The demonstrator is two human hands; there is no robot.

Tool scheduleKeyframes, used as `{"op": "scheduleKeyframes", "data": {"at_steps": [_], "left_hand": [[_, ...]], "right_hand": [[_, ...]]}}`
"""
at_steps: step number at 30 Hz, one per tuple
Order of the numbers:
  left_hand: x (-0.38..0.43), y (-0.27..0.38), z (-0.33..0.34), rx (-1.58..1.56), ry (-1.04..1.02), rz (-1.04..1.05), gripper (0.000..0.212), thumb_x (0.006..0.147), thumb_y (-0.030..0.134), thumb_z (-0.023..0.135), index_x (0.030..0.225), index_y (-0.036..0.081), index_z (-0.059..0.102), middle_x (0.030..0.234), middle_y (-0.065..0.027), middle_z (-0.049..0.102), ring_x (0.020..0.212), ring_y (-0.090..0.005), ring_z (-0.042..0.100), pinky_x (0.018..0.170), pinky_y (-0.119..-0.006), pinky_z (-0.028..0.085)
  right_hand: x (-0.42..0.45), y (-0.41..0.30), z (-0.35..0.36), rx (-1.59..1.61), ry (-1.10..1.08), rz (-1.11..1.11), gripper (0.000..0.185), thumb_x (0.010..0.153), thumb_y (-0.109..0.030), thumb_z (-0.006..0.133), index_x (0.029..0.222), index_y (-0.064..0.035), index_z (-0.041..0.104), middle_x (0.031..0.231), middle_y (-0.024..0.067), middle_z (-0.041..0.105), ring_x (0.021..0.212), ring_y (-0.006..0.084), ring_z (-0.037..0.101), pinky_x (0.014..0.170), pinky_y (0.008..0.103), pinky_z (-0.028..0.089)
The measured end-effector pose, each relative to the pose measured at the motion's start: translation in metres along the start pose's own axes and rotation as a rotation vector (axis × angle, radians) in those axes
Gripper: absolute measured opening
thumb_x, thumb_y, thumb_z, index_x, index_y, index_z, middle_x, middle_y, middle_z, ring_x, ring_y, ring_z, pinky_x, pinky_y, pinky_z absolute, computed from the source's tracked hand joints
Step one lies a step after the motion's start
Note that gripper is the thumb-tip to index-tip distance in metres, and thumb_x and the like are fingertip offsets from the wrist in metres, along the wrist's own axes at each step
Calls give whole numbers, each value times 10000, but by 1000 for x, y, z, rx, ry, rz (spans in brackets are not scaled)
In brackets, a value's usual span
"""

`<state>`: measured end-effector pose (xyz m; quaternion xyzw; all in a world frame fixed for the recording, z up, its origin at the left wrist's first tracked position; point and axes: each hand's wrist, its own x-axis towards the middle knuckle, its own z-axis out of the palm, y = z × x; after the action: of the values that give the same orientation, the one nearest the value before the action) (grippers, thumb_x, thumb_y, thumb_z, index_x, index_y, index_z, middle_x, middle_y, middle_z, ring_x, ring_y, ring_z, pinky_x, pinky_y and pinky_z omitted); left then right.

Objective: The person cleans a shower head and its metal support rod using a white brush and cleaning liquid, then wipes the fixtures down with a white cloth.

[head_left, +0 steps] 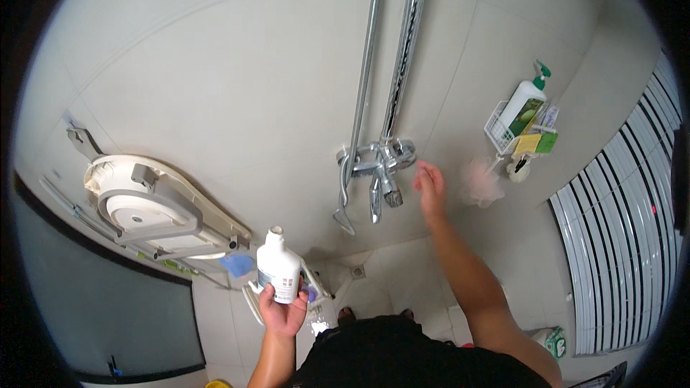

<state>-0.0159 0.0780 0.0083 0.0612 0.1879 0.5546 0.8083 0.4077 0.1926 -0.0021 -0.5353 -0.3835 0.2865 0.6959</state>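
Observation:
My left hand (283,312) grips a white plastic bottle (279,261) by its lower part. The bottle is upright, its narrow neck bare of a cap, and it bears a printed label. My right hand (432,188) is raised beside the right end of a chrome shower mixer tap (380,159). Its fingers are loosely bent and slightly apart, with nothing seen in them; whether a fingertip touches the tap is unclear. A metal shower hose (366,64) and a chrome riser pipe (404,54) run upward from the mixer.
A folded baby bathtub (178,205) hangs on the left wall. Right of the mixer, a wire basket (498,126) holds a green-topped pump bottle (523,108) and sponges, near a pink bath puff (483,180). Slatted blinds (609,231) line the right side. A floor drain (357,271) lies below.

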Motion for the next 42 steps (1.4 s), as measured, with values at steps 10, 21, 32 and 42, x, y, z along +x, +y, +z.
{"op": "scheduleKeyframes", "data": {"at_steps": [10, 21, 32, 42], "left_hand": [[8, 3, 0, -22, -101, -23, 513, 872, 384, 677, 1295, 99, 622, 1146, -97, 719, 1028, -276, 692, 777, -392, 574], [-6, 16, 1, -22, 8, 28, 463, 892, 405, 635, 1253, 115, 640, 1094, -81, 722, 1013, -270, 696, 744, -381, 570], [-7, 13, -3, -13, 76, 45, 443, 904, 406, 619, 1245, 123, 643, 1082, -69, 723, 983, -260, 692, 718, -373, 548], [-5, 21, -9, -75, 1, 64, 474, 894, 407, 633, 1244, 87, 634, 1051, -100, 727, 965, -279, 703, 715, -379, 563]], "right_hand": [[84, -182, 139, -621, 255, -548, 431, 922, -427, 695, 933, -12, 578, 815, 210, 695, 767, 451, 666, 701, 528, 516], [167, -446, 168, -127, -14, -479, 332, 961, -351, 686, 898, -80, 503, 649, 25, 537, 481, 129, 472, 428, 332, 391], [110, -203, 131, -62, 74, -205, 395, 934, -337, 691, 657, -92, 551, 542, 14, 532, 446, 145, 482, 452, 353, 414], [100, -373, 171, -439, 455, -1145, 715, 894, -209, 698, 1460, 35, 335, 1452, 246, 374, 1334, 402, 413, 1147, 481, 320]]}}
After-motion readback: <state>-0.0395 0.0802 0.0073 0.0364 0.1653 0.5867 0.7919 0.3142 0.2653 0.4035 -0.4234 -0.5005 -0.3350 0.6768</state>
